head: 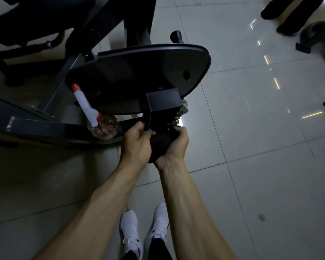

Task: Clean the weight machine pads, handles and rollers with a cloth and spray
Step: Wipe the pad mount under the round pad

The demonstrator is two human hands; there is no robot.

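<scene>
the spray bottle point(101, 126) lies tilted on the machine frame point(45, 128), at about 9 o'clock from the hands, with its white nozzle pointing to 11 o'clock. it rests only on a narrow bar, so i think a shake of the frame or a push from the left arm can make it roll off to the floor. the left hand point(136, 140) is closed; its fingers seem to pinch the upper edge of the dark cloth point(160, 147), just under the black bracket point(163, 100) at 12 o'clock. the right hand point(177, 145) is also closed around the cloth, from the other side. both hands work in deep shadow below the oval plate point(139, 72), so a dirty spot can be missed easily. at 1 o'clock from the right hand stand bare bolts point(180, 109). the cloth can catch on them, or the knuckles can scrape, if the wiping goes fast.
</scene>
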